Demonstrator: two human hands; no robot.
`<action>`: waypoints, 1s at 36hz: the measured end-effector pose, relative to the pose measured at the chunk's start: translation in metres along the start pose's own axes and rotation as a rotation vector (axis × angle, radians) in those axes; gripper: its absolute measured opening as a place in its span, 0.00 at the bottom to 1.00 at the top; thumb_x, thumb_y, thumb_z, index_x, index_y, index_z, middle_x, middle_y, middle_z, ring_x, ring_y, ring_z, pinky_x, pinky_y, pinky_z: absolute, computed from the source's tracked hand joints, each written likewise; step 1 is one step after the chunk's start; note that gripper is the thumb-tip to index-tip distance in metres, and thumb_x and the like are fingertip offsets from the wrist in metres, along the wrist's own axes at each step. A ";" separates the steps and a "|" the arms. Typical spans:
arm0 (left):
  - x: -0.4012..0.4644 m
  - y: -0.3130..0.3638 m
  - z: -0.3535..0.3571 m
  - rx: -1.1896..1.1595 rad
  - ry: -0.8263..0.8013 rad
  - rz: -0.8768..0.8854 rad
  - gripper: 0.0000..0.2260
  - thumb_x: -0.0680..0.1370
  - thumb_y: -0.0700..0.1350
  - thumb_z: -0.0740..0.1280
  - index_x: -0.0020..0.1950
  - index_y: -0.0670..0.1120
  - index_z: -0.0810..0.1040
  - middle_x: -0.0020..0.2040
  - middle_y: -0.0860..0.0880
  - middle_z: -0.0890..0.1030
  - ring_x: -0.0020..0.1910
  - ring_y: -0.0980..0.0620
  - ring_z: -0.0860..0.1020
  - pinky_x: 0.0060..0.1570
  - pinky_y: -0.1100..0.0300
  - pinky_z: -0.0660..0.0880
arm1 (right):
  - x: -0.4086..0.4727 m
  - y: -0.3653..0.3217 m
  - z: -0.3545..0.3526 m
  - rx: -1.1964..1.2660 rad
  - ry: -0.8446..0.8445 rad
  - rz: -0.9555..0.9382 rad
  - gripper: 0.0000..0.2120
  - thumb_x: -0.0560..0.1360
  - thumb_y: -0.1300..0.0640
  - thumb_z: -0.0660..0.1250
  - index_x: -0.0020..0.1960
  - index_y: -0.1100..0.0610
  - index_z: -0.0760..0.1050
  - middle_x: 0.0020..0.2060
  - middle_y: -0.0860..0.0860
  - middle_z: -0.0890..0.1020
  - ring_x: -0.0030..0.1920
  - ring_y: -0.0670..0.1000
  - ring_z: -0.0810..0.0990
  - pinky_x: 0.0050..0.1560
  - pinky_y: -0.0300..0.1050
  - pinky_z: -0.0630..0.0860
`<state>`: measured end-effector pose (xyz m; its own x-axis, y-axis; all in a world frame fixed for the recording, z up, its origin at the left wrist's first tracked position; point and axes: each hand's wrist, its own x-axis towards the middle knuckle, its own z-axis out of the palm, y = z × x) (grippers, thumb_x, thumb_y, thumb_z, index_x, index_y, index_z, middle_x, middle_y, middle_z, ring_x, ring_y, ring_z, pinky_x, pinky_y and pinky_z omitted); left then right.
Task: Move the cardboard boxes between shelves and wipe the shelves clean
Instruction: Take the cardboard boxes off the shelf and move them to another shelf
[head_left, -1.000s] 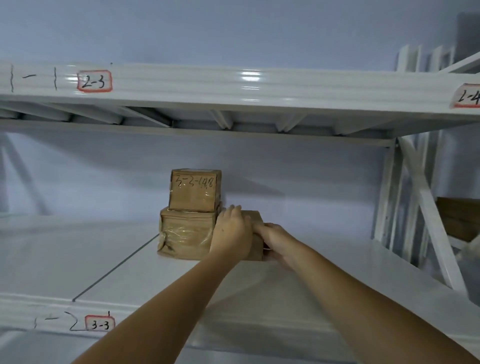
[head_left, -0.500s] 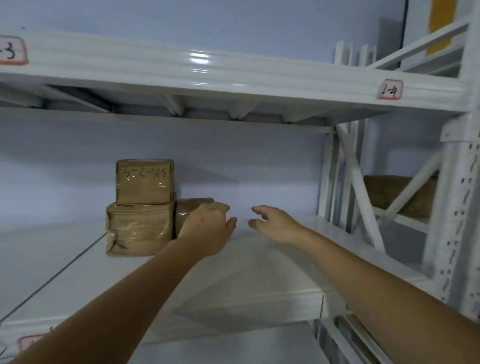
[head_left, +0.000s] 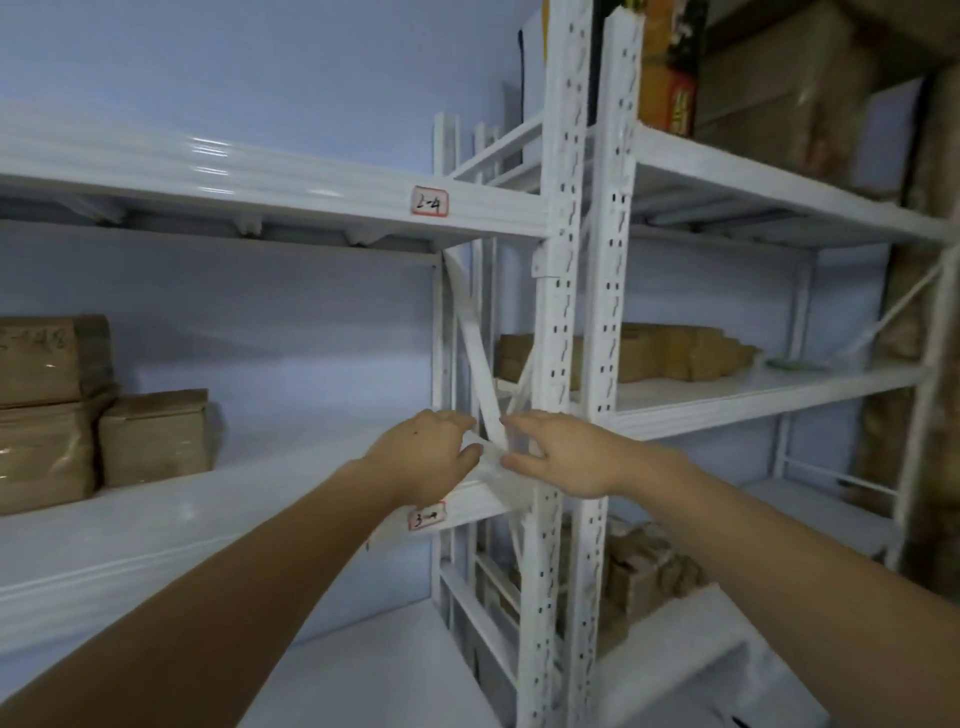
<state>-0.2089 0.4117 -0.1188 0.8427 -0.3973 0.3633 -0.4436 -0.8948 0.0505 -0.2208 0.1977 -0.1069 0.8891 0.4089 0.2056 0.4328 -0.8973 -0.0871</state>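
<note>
Counting from the left, three cardboard boxes sit at the left end of the middle shelf (head_left: 218, 499): a top box (head_left: 49, 358) with handwriting on its face, partly cut off by the frame edge, stacked on a lower box (head_left: 44, 457) wrapped in glossy clear tape, and a smaller plain box (head_left: 156, 436) standing just beside the lower one, touching or nearly so. All three are brown and somewhat worn. Two bare hands reach forward over the right end of this shelf, near its corner: the left hand (head_left: 423, 457) is palm-down with fingers loosely bent and holds nothing, and the right hand (head_left: 563, 452) is beside it with fingers stretched forward and thumb apart, also holding nothing. Neither hand touches a box; whether the fingertips touch the diagonal brace (head_left: 478, 353) between them cannot be told. Two red-edged labels show on the shelf fronts, one reading 2-4 (head_left: 429, 201) on the upper shelf and another (head_left: 427, 517) below the left hand, its writing blurred. Two perforated white uprights (head_left: 558, 312) stand side by side right of the hands. Beyond them, on the neighbouring rack's shelf (head_left: 753, 395), a row of more brown boxes (head_left: 675, 353) is too blurred to count, with further boxes (head_left: 644, 571) on the level below.
</note>
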 end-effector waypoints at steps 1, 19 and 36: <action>0.003 0.014 0.001 -0.011 0.002 0.019 0.23 0.86 0.55 0.56 0.79 0.48 0.65 0.77 0.46 0.69 0.73 0.45 0.68 0.72 0.51 0.66 | -0.013 0.009 -0.003 0.001 -0.001 0.011 0.35 0.83 0.37 0.56 0.83 0.52 0.53 0.81 0.52 0.60 0.79 0.52 0.61 0.76 0.44 0.57; 0.088 0.291 0.059 -0.008 -0.130 0.354 0.25 0.86 0.59 0.54 0.80 0.48 0.64 0.77 0.45 0.69 0.72 0.44 0.69 0.71 0.50 0.67 | -0.226 0.226 -0.048 -0.084 -0.005 0.369 0.31 0.84 0.39 0.55 0.82 0.53 0.56 0.81 0.52 0.61 0.79 0.52 0.60 0.78 0.46 0.57; 0.244 0.350 0.095 -0.015 -0.013 0.397 0.25 0.85 0.58 0.55 0.80 0.50 0.65 0.78 0.47 0.68 0.74 0.46 0.68 0.72 0.50 0.67 | -0.165 0.375 -0.074 -0.142 0.047 0.361 0.30 0.85 0.40 0.55 0.83 0.52 0.56 0.81 0.51 0.61 0.79 0.52 0.60 0.77 0.46 0.57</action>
<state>-0.1290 -0.0176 -0.1005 0.6084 -0.7143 0.3460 -0.7401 -0.6680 -0.0776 -0.2160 -0.2187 -0.1012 0.9713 0.0571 0.2311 0.0650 -0.9975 -0.0265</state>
